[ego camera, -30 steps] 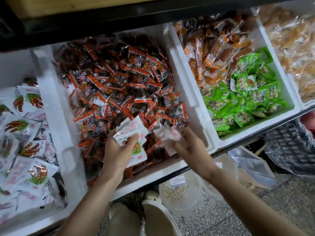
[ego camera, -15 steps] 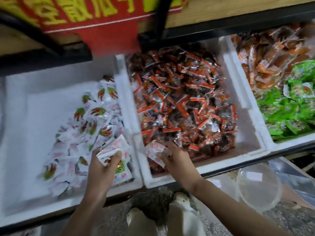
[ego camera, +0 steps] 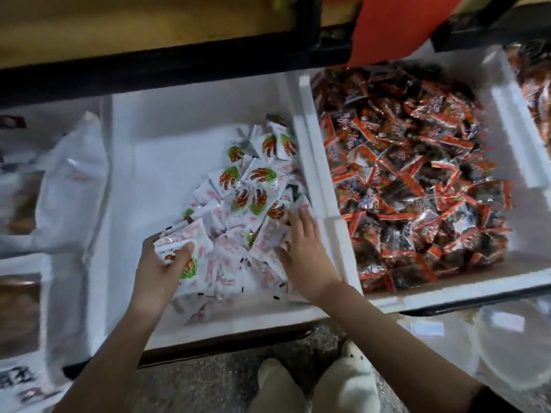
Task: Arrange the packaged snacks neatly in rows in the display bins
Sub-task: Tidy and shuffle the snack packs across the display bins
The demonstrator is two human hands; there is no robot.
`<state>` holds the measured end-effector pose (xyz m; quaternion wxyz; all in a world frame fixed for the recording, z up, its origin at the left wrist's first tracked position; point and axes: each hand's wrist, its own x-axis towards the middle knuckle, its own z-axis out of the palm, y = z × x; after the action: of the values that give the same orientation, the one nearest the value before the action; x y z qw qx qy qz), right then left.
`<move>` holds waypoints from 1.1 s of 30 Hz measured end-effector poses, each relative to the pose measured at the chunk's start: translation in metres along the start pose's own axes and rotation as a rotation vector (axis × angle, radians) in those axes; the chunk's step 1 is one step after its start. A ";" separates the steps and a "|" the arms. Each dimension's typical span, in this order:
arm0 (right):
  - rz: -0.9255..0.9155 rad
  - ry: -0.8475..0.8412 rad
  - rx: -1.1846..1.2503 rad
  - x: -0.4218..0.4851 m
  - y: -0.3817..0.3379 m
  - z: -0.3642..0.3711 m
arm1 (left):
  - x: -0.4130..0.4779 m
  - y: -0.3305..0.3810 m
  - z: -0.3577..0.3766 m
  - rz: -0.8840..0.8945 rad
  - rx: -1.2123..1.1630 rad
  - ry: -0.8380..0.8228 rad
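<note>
Setting: shop display under a dark shelf frame point(ego camera: 179, 70), speckled floor point(ego camera: 208, 383) below.
Left hand point(ego camera: 162, 263): grips a stack of white packets point(ego camera: 185, 248), thumb curled over the top.
Right hand point(ego camera: 301, 248): fingers straight and spread, resting on the loose white packets point(ego camera: 253, 180).
Loose white packets: heaped against the right wall of the middle bin point(ego camera: 167, 144).
Right bin point(ego camera: 507, 108): filled with jumbled red-and-dark packets point(ego camera: 417, 189).
Far left: white bag point(ego camera: 71, 186).
Below: pale shoes point(ego camera: 343, 383).
</note>
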<state>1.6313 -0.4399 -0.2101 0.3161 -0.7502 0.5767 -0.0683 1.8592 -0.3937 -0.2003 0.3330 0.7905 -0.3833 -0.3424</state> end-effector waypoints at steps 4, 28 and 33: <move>-0.004 0.068 -0.232 0.010 -0.017 0.017 | 0.020 -0.008 -0.004 -0.001 0.004 0.012; -0.194 -0.079 -0.255 0.074 -0.027 0.032 | 0.071 0.001 0.067 0.758 1.027 -0.342; -0.160 -0.178 0.083 0.067 -0.023 0.014 | 0.065 -0.003 0.061 0.592 1.030 -0.216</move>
<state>1.6786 -0.4924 -0.2262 0.3903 -0.7833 0.4812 -0.0501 1.8425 -0.4625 -0.2546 -0.0525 0.6706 -0.7352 -0.0838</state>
